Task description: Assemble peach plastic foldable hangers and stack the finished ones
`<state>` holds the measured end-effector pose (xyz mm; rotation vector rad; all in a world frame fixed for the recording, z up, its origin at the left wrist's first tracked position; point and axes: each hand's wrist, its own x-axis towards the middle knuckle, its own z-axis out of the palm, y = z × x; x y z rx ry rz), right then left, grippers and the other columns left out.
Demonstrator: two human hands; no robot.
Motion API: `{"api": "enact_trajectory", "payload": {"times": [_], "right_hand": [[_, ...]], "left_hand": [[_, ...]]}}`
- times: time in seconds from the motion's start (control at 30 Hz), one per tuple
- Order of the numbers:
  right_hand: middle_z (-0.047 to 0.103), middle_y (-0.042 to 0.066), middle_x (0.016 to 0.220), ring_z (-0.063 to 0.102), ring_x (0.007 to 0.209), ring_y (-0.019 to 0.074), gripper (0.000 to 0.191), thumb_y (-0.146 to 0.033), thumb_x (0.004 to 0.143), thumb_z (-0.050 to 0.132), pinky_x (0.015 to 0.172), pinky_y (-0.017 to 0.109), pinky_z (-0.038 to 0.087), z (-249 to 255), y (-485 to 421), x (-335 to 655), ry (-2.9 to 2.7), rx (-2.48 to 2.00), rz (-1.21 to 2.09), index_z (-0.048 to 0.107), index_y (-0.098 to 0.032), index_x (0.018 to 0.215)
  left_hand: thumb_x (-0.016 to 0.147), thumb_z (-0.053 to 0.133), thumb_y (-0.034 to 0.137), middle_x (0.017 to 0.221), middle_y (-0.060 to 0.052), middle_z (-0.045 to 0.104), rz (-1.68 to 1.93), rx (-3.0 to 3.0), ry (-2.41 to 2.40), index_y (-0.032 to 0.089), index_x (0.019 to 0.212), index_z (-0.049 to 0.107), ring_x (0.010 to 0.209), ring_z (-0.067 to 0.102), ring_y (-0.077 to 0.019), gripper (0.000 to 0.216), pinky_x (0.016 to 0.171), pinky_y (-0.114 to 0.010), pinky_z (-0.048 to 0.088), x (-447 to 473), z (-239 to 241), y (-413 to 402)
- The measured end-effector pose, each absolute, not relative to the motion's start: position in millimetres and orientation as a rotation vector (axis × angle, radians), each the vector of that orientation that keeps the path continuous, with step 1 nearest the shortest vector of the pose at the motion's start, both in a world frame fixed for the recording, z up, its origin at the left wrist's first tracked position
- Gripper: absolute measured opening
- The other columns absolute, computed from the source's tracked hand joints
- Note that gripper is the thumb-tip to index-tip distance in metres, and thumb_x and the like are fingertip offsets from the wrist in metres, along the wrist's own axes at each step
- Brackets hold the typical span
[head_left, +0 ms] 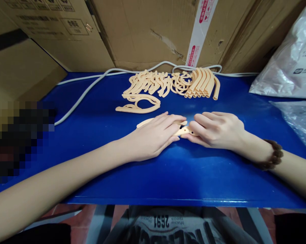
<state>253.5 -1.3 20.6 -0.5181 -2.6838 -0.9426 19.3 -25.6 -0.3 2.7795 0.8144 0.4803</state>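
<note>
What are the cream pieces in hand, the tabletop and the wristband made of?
Cream pieces: probably moulded plastic, satin to matte; uniform colour, smooth curves, neat holes.
Tabletop: glossy blue, perhaps plastic sheet or paint; light glints off it.
Wristband: perhaps plush fabric, dull brown; fuzzy, bumpy outline.

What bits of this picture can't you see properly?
All in the head view:
The whole shape of the beige piece: the left hand and right hand cover parts of it.
The dark thing at the left: big blurry squares hide it.
The white bag: the right edge cuts it off.
The small print on the cardboard box: too small and blurry.
</note>
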Motion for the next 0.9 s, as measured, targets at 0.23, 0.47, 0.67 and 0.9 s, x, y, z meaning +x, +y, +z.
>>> {"api": "enact_trajectory", "payload": {"times": [0.23, 0.47, 0.67, 0.9], "right_hand": [[0.053, -0.001, 0.06, 0.046, 0.053, 0.0111, 0.048, -0.046, 0.103, 0.034, 0.053, 0.028, 0.029, 18.6, -1.6, 254.3, -2.784, -0.575, -0.805, 0.053, -0.02, 0.067], [0.051, -0.002, 0.057, 0.047, 0.051, 0.0106, 0.044, -0.04, 0.102, 0.037, 0.053, 0.026, 0.031, 16.5, -2.0, 255.0, -2.761, -0.402, -0.708, 0.053, -0.019, 0.067], [0.052, -0.003, 0.057, 0.049, 0.05, 0.0115, 0.041, -0.038, 0.101, 0.041, 0.053, 0.027, 0.034, 16.2, -4.4, 254.2, -2.754, -0.314, -0.648, 0.051, -0.02, 0.065], [0.052, -0.003, 0.057, 0.048, 0.048, 0.0107, 0.045, -0.04, 0.103, 0.037, 0.05, 0.027, 0.032, 15.1, 0.4, 255.1, -2.772, -0.323, -0.562, 0.051, -0.02, 0.065]], "left_hand": [[0.106, 0.031, 0.029, 0.142, -0.015, 0.05, 0.431, 2.81, 0.754, 0.01, 0.128, 0.05, 0.131, 0.049, -0.0261, 0.035, 0.121, -0.048, 0.03, 17.7, -0.1, -22.2], [0.105, 0.03, 0.028, 0.142, -0.016, 0.05, 0.385, 2.824, 0.643, 0.011, 0.116, 0.054, 0.13, 0.049, -0.0263, 0.032, 0.12, -0.048, 0.029, 16.7, 1.7, -22.8], [0.106, 0.027, 0.028, 0.138, -0.016, 0.053, 0.393, 2.798, 0.549, 0.013, 0.113, 0.054, 0.128, 0.051, -0.0255, 0.032, 0.118, -0.049, 0.031, 16.4, 3.1, -22.7], [0.106, 0.028, 0.027, 0.139, -0.016, 0.052, 0.366, 2.805, 0.549, 0.012, 0.115, 0.056, 0.127, 0.051, -0.0278, 0.033, 0.115, -0.048, 0.035, 15.6, 4.8, -20.3]]}}
